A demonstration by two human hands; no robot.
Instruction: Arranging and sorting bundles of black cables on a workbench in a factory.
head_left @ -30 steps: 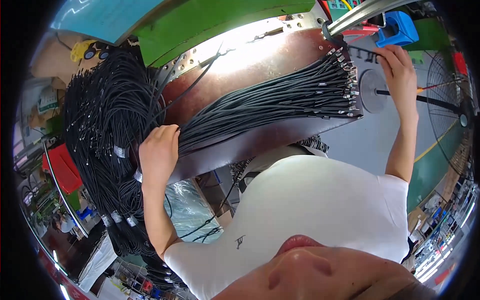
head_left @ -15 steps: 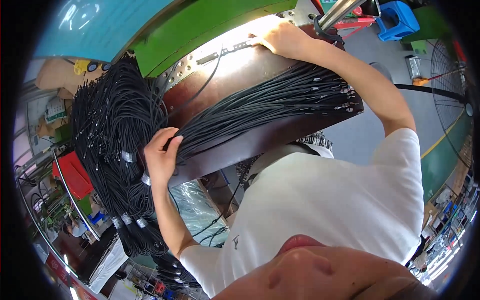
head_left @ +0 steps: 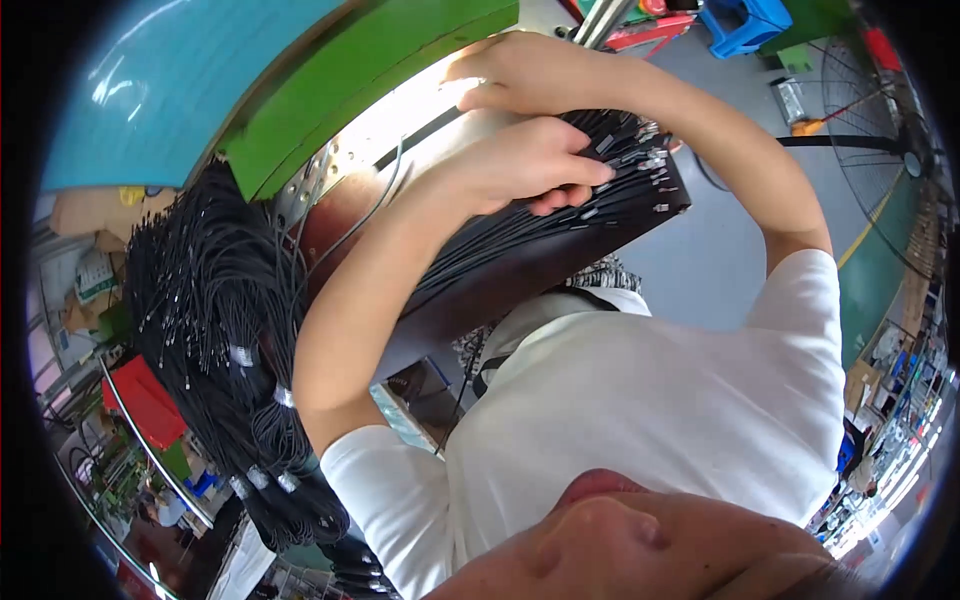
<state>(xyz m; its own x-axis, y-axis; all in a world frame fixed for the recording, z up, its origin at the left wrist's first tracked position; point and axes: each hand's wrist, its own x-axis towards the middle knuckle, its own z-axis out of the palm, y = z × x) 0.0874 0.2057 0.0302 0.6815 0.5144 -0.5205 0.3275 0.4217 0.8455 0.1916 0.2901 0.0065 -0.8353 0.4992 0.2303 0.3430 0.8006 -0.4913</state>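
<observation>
My left hand is above the right part of a row of black cables, its fingers curled in close to the connector ends. What its fingertips hold, if anything, is hidden. Farther back, my right hand bends its fingers down at a brightly lit metal strip under the green beam. Glare blots out its fingertips and whatever is between them. From the strip a single thin cable curves down to the left. The laid-out cables rest along a brown bench, with their ends at its right corner.
Thick bundles of black cables hang at the bench's left, some bound with silvery wraps. A blue panel rises behind. To the right are a caged fan and a blue stool; a red bin stands far left.
My left hand has moved from the left end of the laid-out cables across to their connector ends. My right hand stays at the lit strip, shifted slightly left in view. The view has moved a little.
</observation>
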